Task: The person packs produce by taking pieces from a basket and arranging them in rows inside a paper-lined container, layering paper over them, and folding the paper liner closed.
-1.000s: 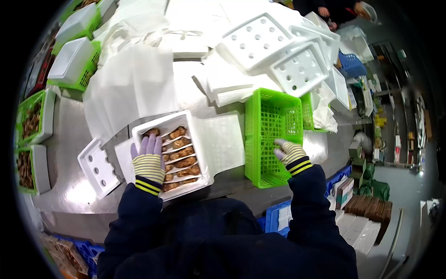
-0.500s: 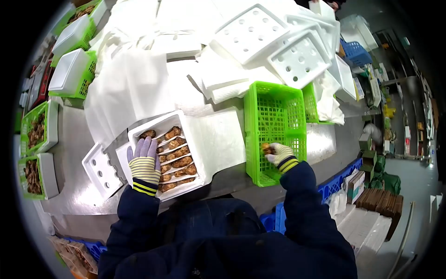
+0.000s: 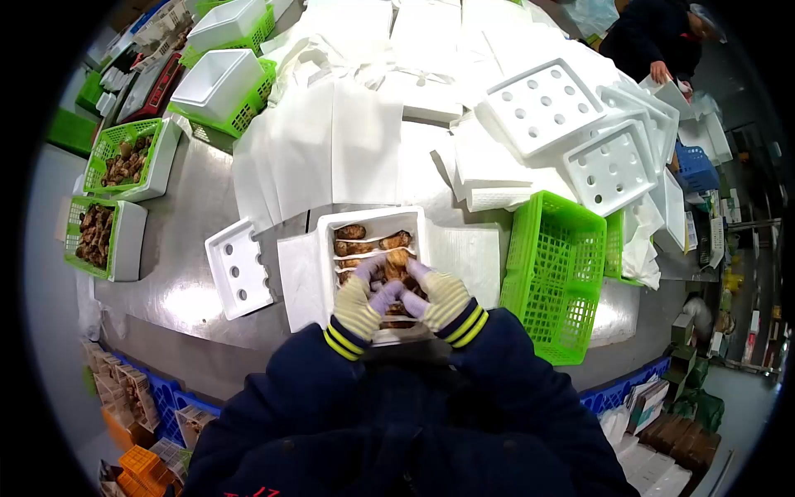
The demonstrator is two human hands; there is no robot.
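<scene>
A white foam box (image 3: 327, 228) sits in front of me with brown mushrooms (image 3: 356, 248) laid in rows, white strips between the rows. Over the box's middle, my left hand (image 3: 362, 296) and my right hand (image 3: 437, 294), both in striped gloves, come together with curled fingers. Between their fingertips is a pale brown mushroom (image 3: 397, 260), partly covered by the fingers. The hands hide several of the lower rows. White paper lining (image 3: 468, 257) hangs out over the box's right side.
A green basket (image 3: 551, 273) stands to the right. A foam lid with holes (image 3: 238, 269) lies left, and more foam lids (image 3: 542, 108) are piled back right. Mushroom-filled baskets (image 3: 95, 236) line the far left. Another person (image 3: 654, 41) works at the back right.
My right hand has left the green basket with a mushroom and come to the foam box. My left hand has moved from the box's left side to meet it. The view has turned.
</scene>
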